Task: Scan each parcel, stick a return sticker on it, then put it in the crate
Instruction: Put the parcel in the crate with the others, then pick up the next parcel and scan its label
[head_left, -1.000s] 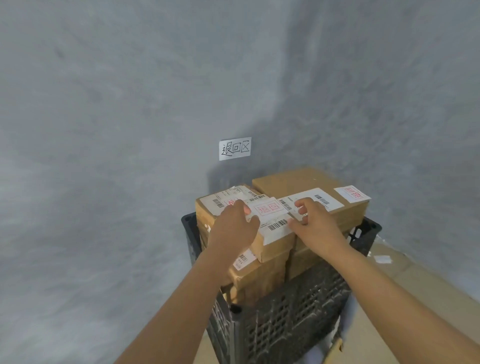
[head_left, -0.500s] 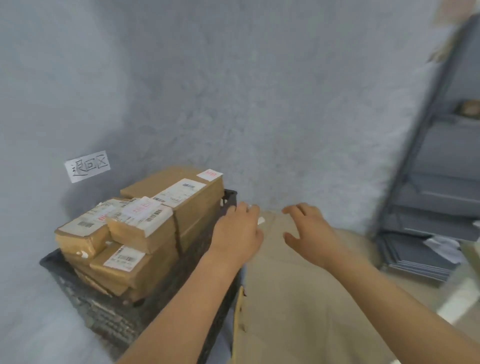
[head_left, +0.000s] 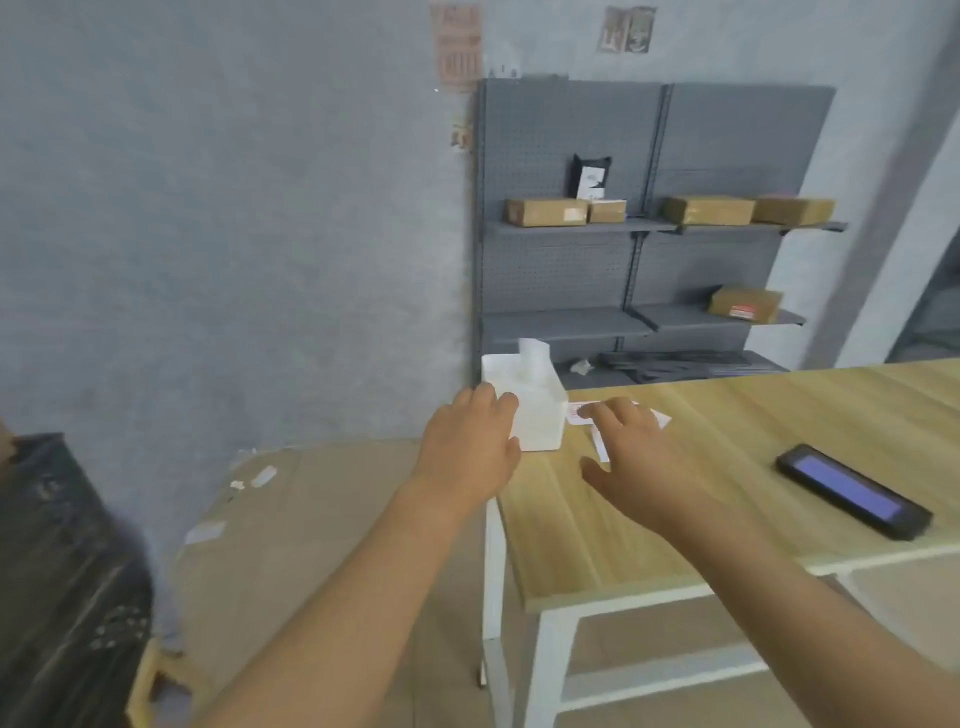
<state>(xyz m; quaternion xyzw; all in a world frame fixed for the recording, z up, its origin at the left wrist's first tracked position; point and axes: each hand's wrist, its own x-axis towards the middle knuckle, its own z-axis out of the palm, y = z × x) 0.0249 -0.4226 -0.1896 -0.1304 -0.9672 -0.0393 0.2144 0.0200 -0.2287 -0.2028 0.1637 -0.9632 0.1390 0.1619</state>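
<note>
Both hands are empty, fingers spread loosely. The left hand (head_left: 470, 449) hovers at the surface (head_left: 727, 467) edge, the right hand (head_left: 641, 462) above it. Brown cardboard parcels (head_left: 545, 212) with white labels lie on the grey shelf (head_left: 571, 226) at 1 o'clock. The black crate (head_left: 57, 571) stands at 8 o'clock. The return stickers (head_left: 582, 410), white with red print, lie just beyond the right fingers (head_left: 608, 415).

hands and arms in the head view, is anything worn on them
Nothing is worn that shows. The left hand and right hand are bare, with no gloves, rings or watch visible. Both forearms are uncovered down to the frame's bottom edge, so no sleeves appear.
</note>
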